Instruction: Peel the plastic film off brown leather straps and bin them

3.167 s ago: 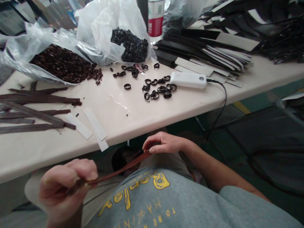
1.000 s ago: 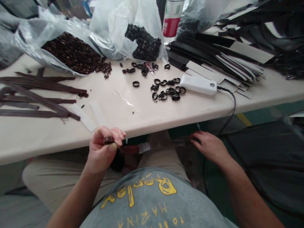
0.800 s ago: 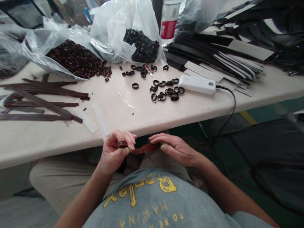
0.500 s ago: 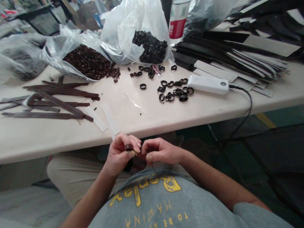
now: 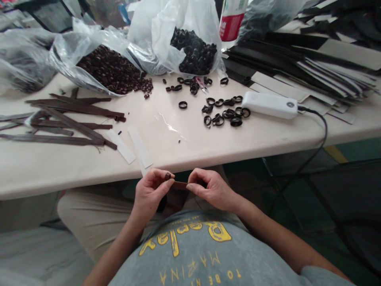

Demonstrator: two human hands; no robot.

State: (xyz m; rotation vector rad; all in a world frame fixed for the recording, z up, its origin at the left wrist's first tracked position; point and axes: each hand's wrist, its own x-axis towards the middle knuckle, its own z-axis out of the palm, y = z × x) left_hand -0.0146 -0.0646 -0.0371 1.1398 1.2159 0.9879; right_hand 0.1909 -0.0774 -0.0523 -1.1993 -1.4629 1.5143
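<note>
A narrow brown strap (image 5: 180, 185) is stretched between my two hands, just off the table's front edge and above my lap. My left hand (image 5: 151, 190) pinches one end of it between thumb and forefinger. A small dark brown loop (image 5: 168, 176) shows at those left fingers; whether it sits around the strap I cannot tell. My right hand (image 5: 210, 188) pinches the strap's other end, with the fingers curled. A thin thread hangs below the right hand.
Brown straps (image 5: 68, 125) and white strips (image 5: 139, 147) lie on the left of the table (image 5: 166, 153). Behind are bags of brown loops (image 5: 110, 71) and black loops (image 5: 193, 51). Loose black rings (image 5: 228, 113), pink-handled snips (image 5: 201, 84), a white power bank (image 5: 269, 104) and stacked black strips (image 5: 285, 63) lie rightward.
My hands have drawn apart, and the strap between them now shows straight. The brown loop at my left fingers has turned and shifted slightly. The whole view has tilted a little.
</note>
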